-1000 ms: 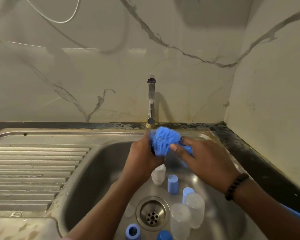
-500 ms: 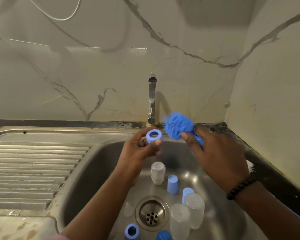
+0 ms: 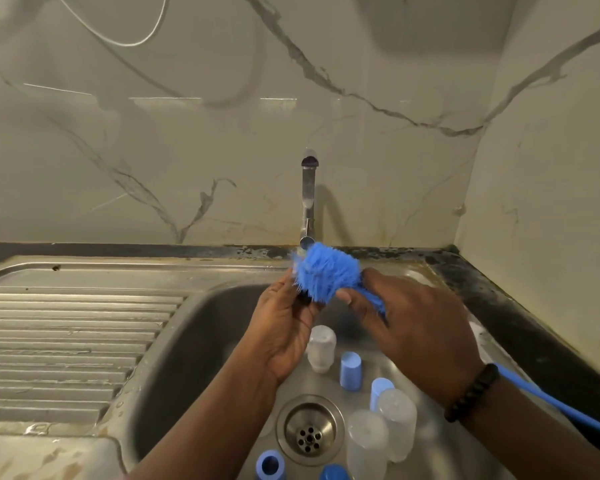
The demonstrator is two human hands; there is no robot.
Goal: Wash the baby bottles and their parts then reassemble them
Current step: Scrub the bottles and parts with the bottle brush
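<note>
The brush head (image 3: 326, 277) has swung back over to the left hand (image 3: 284, 327); half a second ago it was held off to the right and the blue ring sat in plain view between the left fingers, and now the bristles cover that spot. The left hand is curled, fingertips up against the underside of the bristles, pinching something dark that I can barely see; whether it is the ring I cannot tell. The right hand (image 3: 420, 327) grips the brush just behind its head, thumb and fingers wrapped round the blue handle (image 3: 548, 400), which runs back under the wrist, past a dark bead bracelet (image 3: 471, 393). Both hands hang over the sink (image 3: 187, 341), right below the tap (image 3: 308, 199).

Beneath the left hand a clear bottle (image 3: 321, 348) stands upside down, with a blue cap (image 3: 350, 370) just beside it. Under the right wrist a second blue cap (image 3: 380, 389) touches two more clear bottles (image 3: 381, 441), close together. The drain (image 3: 309, 430) lies between the forearms, and nearer me, by the left forearm, is a blue ring (image 3: 270, 465) on its side and another blue piece (image 3: 333, 472) at the frame's edge.
</note>
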